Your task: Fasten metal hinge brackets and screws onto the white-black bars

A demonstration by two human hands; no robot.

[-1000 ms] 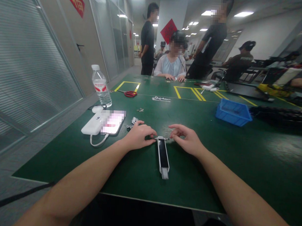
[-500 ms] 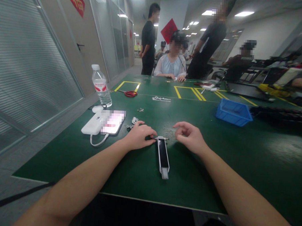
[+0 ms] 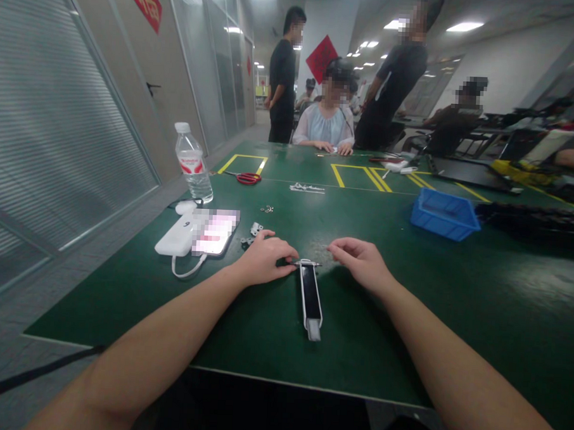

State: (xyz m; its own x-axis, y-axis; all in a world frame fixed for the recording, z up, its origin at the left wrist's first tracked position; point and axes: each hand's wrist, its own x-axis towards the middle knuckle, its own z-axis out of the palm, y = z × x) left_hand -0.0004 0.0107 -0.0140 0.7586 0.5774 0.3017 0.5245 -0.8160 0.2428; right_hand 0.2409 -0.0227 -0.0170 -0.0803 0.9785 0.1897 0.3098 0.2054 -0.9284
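A red diamond-shaped wall sign (image 3: 143,4) at 10 o'clock bore a gold Chinese character. On the dark green bench (image 3: 406,321), the clear plastic water bottle (image 3: 194,163) carried a red-and-white label whose print was too small to read. At its 6 o'clock lay a white power bank (image 3: 174,238) marked "9". Small silver metal parts (image 3: 252,231) lay just at 12 o'clock of the left hand (image 3: 263,259).

That hand rested on the bench with its fingers curled in, its thumb and forefinger pinched on the left end of a thin metal pin (image 3: 308,263). The long, narrow black-and-white device (image 3: 311,295) lay flat in the middle of the bench, between the two hands. Its long axis ran from 12 to 6 o'clock, its grey tip pointing at 6 o'clock toward the person. The pin crossed its far end from 9 to 3 o'clock.

The right hand (image 3: 363,263) was loosely curled just at 3 o'clock of the pin. Whether its fingertips held anything could not be told. A blue plastic bin (image 3: 445,214) stood well apart at 2 o'clock.
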